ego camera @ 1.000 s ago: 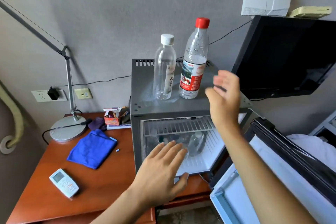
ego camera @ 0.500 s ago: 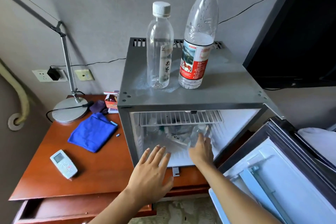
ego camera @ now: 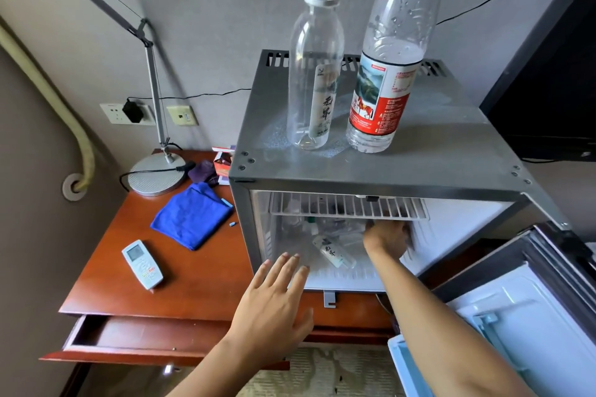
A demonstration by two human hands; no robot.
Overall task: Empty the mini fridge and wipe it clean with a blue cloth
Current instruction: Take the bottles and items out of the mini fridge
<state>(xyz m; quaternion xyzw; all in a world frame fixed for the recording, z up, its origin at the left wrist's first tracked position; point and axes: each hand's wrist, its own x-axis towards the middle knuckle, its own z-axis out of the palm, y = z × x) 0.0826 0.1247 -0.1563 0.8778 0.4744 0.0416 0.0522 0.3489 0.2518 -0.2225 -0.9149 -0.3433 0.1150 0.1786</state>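
The mini fridge (ego camera: 435, 167) stands on a wooden desk with its door (ego camera: 529, 316) swung open to the right. Inside, under a wire shelf (ego camera: 348, 206), lie several clear bottles; one labelled bottle (ego camera: 335, 255) rests near the front. My right hand (ego camera: 385, 235) is deep in the fridge at the right, fingers curled among the bottles; blur hides whether it grips one. My left hand (ego camera: 274, 296) hovers with spread fingers and nothing in it at the fridge's lower front edge. A folded blue cloth (ego camera: 193, 216) lies on the desk, left of the fridge.
Two upright bottles stand on the fridge top: a white-capped one (ego camera: 314, 74) and a red-labelled one (ego camera: 387, 80). On the desk (ego camera: 200, 287) lie a white remote (ego camera: 142, 263) and a lamp base (ego camera: 158, 174). A desk drawer (ego camera: 142, 337) is pulled open. A dark screen (ego camera: 554, 80) hangs at right.
My right hand came down from beside the fridge top and reached deep inside the fridge. The view moved lower and closer. My left hand stayed spread at the front.
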